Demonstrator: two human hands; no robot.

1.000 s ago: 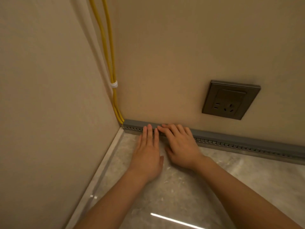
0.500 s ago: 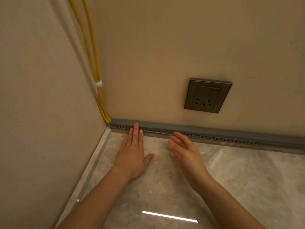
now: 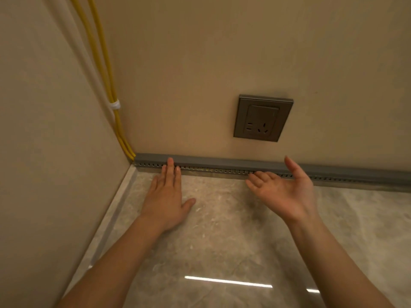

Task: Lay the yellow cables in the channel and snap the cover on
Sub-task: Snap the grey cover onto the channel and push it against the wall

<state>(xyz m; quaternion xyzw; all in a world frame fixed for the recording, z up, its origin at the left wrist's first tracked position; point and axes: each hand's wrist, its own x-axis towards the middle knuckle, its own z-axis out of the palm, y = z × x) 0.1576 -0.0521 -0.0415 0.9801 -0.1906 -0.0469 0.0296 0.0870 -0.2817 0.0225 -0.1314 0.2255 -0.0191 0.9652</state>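
Note:
A grey slotted cable channel (image 3: 222, 163) with its cover on top runs along the foot of the back wall from the corner to the right edge. Yellow cables (image 3: 104, 70) come down the corner, tied by a white strap (image 3: 115, 105), and enter the channel's left end; yellow shows through the slots. My left hand (image 3: 165, 196) lies flat on the floor, its straight fingertips touching the channel's front near the left end. My right hand (image 3: 282, 187) is turned palm up in front of the channel, fingers relaxed, fingertips at the slotted face, thumb raised by the cover.
A grey wall socket (image 3: 262, 117) sits on the back wall above the channel. A side wall (image 3: 44, 152) closes the left. The floor (image 3: 222, 241) is glossy marble tile with a pale border strip along the left wall.
My right hand left the spot beside my left hand, slid right along the channel and turned palm up. My left hand stayed flat at the channel's left end.

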